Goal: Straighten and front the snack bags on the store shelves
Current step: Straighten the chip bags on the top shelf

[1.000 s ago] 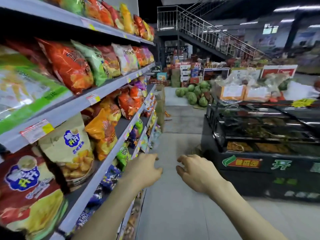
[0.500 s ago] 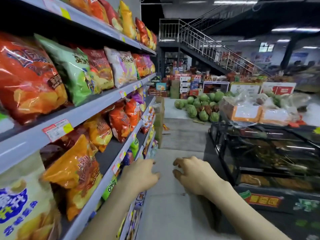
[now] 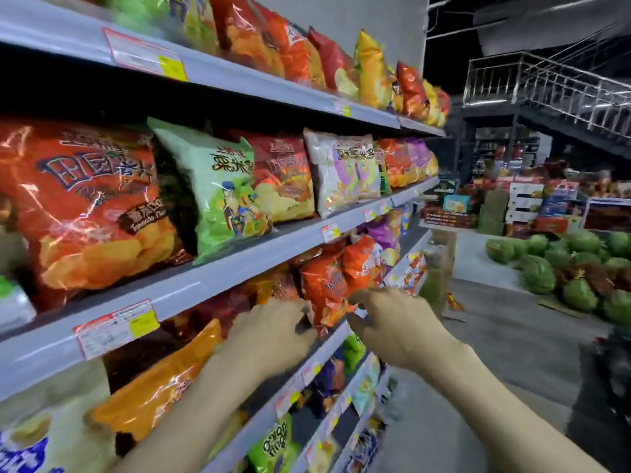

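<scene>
Orange-red bag (image 3: pixel 326 288): on the third shelf (image 3: pixel 327 346) down, upright, leaning a little toward the aisle, bottom corner near the shelf lip.
Change: half a second ago both hands hung free over the aisle, touching nothing; now reached in to this bag. Taken as the start of fronting on this shelf row.
Left hand (image 3: pixel 273 331): at the bag's 8 o'clock, fingers curled against its lower left edge; touching or closed on it, but a full grip cannot be told through the blur.
Right hand (image 3: pixel 399 326): at the bag's 4 o'clock, fingers spread and loose, fingertips (image 3: pixel 358 295) just at the bag's right edge; holding nothing seen.
Neighbour at 1 o'clock: a second orange bag (image 3: pixel 362 261), touching the first, partly behind it.
Neighbour at 9 o'clock: darker bags, set deeper back on the shelf.
Shelf above: green bag (image 3: pixel 218 189) tilted and crooked; likely still needs squaring.
Farther out, 3 o'clock: watermelons (image 3: pixel 563 264) piled on the floor, well apart.
</scene>
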A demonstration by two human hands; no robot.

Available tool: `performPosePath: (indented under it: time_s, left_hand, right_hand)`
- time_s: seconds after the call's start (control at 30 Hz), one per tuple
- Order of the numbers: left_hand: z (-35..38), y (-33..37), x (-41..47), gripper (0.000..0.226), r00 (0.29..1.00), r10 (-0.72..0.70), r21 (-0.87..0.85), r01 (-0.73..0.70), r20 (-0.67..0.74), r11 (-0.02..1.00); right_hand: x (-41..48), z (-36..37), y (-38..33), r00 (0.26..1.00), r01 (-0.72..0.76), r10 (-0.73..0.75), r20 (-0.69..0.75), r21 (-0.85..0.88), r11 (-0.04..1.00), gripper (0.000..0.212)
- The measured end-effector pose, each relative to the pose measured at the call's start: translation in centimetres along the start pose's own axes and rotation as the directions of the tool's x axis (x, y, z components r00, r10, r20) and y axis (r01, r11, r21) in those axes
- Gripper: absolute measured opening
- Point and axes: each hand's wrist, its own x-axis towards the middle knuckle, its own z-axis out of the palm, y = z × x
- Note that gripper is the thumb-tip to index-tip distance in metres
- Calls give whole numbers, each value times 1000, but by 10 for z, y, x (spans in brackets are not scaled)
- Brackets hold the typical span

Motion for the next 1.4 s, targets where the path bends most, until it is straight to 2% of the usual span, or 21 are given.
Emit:
performPosePath:
  time_s: [0.1, 0.2, 0.4, 0.6, 0.73, 0.83, 0.93, 1.03, 1.07, 1.17, 1.23, 1.33, 1.4]
  left_hand:
    - [-20, -3, 8, 44, 992, -125, 89, 127, -35, 988]
    - [-46, 0, 9, 39, 976, -205, 132, 213, -71, 968]
    - [-112, 19, -10, 51, 905, -275, 289, 372, -323, 882]
    - [-196, 36, -49, 40, 791, -256, 365, 509, -556, 779]
    - [-250, 37, -75, 41, 727, -268, 288, 541, -632, 790]
    - [-291, 30, -85, 43, 674, -243, 283, 572, -698, 770]
    - [-326, 10, -94, 49, 614, -231, 280, 620, -755, 733]
    - [-353, -12, -106, 41, 540, -262, 234, 682, -800, 693]
    - [-360, -22, -109, 41, 501, -278, 197, 702, -820, 684]
    - [-372, -48, -118, 61, 373, -311, 91, 755, -875, 649]
    - [-376, -64, -120, 75, 319, -380, 32, 800, -868, 599]
    - [-380, -82, -119, 81, 290, -441, -15, 821, -849, 570]
    - [-380, -85, -113, 74, 330, -359, 47, 789, -873, 612]
  right_hand:
    - [37, -7, 12, 987, 153, -150, -56, 42, 987, 34]
    - [69, -25, 15, 948, 303, -288, -132, 107, 947, 33]
    - [117, -79, -3, 801, 555, -487, -348, 129, 822, 32]
    - [139, -140, -44, 654, 707, -554, -516, 156, 690, 41]
    - [144, -174, -68, 566, 758, -492, -662, 183, 626, 38]
    - [150, -196, -84, 545, 765, -434, -718, 214, 607, 35]
    - [161, -216, -101, 528, 776, -453, -718, 193, 600, 38]
    - [176, -230, -123, 546, 777, -465, -697, 214, 592, 42]
    - [181, -234, -132, 560, 780, -461, -688, 249, 574, 43]
    - [191, -243, -161, 598, 793, -449, -664, 407, 453, 54]
    - [194, -250, -181, 629, 777, -442, -639, 503, 378, 57]
    - [197, -257, -203, 637, 771, -427, -642, 551, 320, 61]
    - [201, -259, -211, 626, 779, -406, -665, 517, 354, 60]
